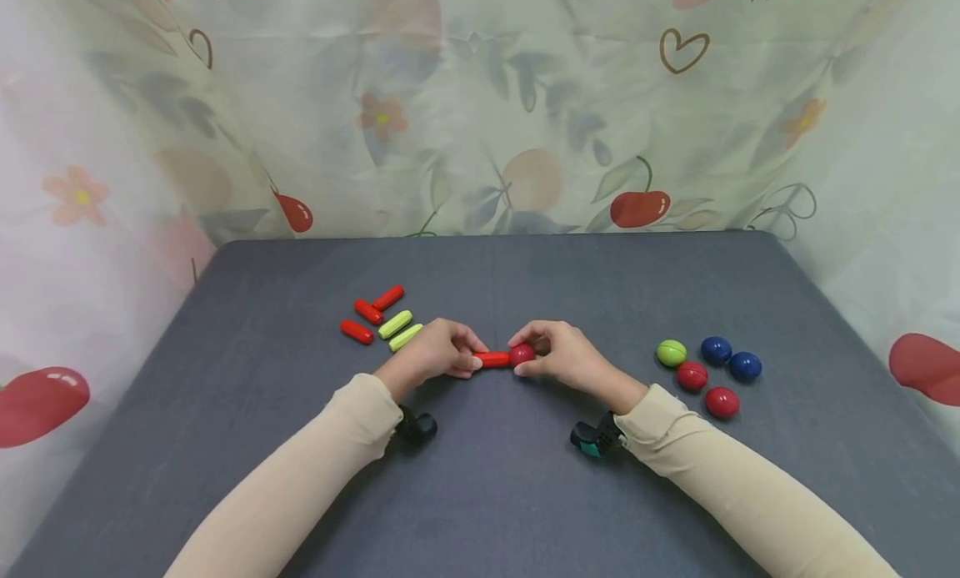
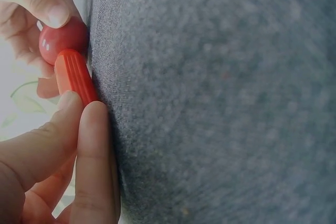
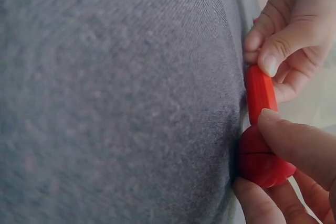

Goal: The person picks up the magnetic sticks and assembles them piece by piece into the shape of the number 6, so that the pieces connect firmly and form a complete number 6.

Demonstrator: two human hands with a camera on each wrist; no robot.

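Observation:
Over the middle of the table, my left hand (image 1: 441, 346) pinches a short red ribbed stick (image 1: 492, 359) between thumb and fingers. My right hand (image 1: 564, 353) grips a glossy red ball (image 1: 522, 355) by its sides. The stick's right end meets the ball, and the two lie in one line close over the tabletop. Ribs run lengthwise along the stick (image 2: 76, 77) in the left wrist view. A dark seam line crosses the ball (image 3: 257, 153) in the right wrist view. Fingers hide the stick's other end.
Left of my left hand lie several red sticks (image 1: 356, 332) and two light green sticks (image 1: 395, 324). To the right stand a green ball (image 1: 671, 353), blue balls (image 1: 716, 350) and red balls (image 1: 692, 376). A printed curtain (image 1: 480, 144) hangs behind the dark grey table (image 1: 495, 495).

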